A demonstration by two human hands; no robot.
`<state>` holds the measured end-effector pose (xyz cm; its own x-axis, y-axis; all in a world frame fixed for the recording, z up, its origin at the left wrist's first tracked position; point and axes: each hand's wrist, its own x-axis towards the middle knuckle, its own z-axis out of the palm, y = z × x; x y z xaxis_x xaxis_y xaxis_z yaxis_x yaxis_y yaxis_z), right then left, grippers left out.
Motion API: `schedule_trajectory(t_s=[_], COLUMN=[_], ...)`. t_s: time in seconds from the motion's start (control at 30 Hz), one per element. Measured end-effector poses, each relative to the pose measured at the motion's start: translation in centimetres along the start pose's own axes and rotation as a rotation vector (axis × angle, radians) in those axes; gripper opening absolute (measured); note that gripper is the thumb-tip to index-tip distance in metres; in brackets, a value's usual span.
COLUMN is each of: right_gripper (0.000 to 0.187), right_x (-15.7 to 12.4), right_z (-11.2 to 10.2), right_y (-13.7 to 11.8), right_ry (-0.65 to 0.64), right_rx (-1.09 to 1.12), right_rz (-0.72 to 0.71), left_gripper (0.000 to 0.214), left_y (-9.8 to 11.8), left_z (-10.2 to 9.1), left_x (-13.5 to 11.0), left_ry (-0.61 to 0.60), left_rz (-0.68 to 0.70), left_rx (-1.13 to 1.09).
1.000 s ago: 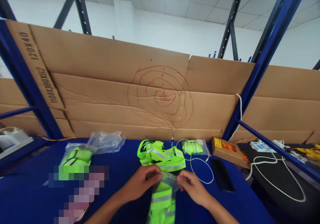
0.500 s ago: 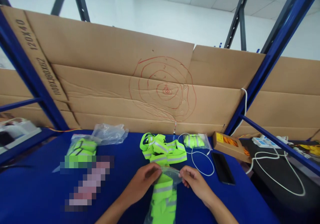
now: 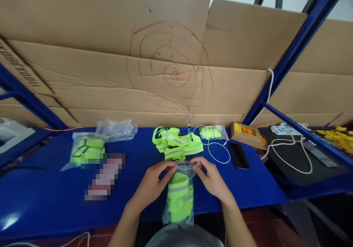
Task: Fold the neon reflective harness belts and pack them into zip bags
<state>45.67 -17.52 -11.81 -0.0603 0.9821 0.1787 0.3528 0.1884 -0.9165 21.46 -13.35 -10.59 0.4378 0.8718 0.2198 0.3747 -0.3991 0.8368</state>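
Between my hands hangs a clear plastic bag [image 3: 185,167] with a folded neon-green strap with grey reflective stripes [image 3: 178,195] inside. My left hand [image 3: 158,179] pinches the left side of the bag's top edge between thumb and fingers. On the right side of that edge, my right hand [image 3: 208,175] pinches in the same way. The bag's lower end reaches past the table's front edge. Just beyond my hands, a loose heap of neon-green reflective straps [image 3: 176,142] lies on the blue table [image 3: 132,206].
At left lie a bagged green bundle [image 3: 88,149], an empty clear bag [image 3: 117,130] and a pixelated item [image 3: 106,175]. To the right are another bagged bundle [image 3: 211,132], a white cable [image 3: 220,162], a black phone [image 3: 239,155] and a cardboard box [image 3: 246,134]. A cardboard wall [image 3: 96,74] stands behind.
The view has tilted down. My right hand has moved in closer to my left along the bag's top edge, and the strap sits lower within the bag.
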Motion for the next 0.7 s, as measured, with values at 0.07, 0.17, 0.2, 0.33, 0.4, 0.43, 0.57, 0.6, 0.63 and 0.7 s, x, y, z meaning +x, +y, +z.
schedule_trajectory(t_s=[0.07,0.17,0.2,0.33,0.4,0.43,0.57,0.6,0.63,0.7], right_gripper=[0.031,0.026,0.025,0.022,0.022,0.024,0.037,0.040,0.042,0.047], right_x=[0.2,-0.2,-0.4,-0.1,1.3,2.3,7.0,8.0,8.8,9.6], right_z=[-0.3,-1.6,-2.2,-4.7,-5.5,-5.8,-6.1,-6.0,-5.8,-5.3], right_y=[0.5,1.1,1.1,0.2,-0.2,-0.3,0.9,1.4,1.9,2.6], right_ry=[0.026,0.031,0.008,-0.106,-0.124,-0.126,-0.235,-0.251,-0.254,-0.222], right_rx=[0.036,0.054,0.043,-0.032,-0.054,-0.041,0.137,0.163,0.180,0.202], right_rz=[0.009,0.002,-0.011,-0.103,-0.136,-0.133,0.057,0.094,0.116,0.117], left_gripper=[0.027,0.025,0.024,0.028,0.033,0.036,0.051,0.052,0.054,0.053], left_y=[0.1,0.2,0.2,0.1,-0.3,-0.6,-2.0,-2.4,-2.7,-3.1], left_z=[0.1,-0.5,-0.9,-2.9,-3.2,-3.1,-1.7,-1.3,-0.9,-0.3], left_x=[0.2,0.1,0.2,1.9,3.7,4.7,7.9,8.3,8.5,8.4], left_ry=[0.012,0.006,-0.024,-0.245,-0.272,-0.247,-0.089,-0.069,-0.055,-0.052], left_rz=[0.001,0.000,0.005,-0.033,-0.101,-0.137,-0.263,-0.284,-0.296,-0.311], left_rx=[-0.011,-0.036,-0.044,-0.176,-0.317,-0.403,-0.699,-0.729,-0.745,-0.765])
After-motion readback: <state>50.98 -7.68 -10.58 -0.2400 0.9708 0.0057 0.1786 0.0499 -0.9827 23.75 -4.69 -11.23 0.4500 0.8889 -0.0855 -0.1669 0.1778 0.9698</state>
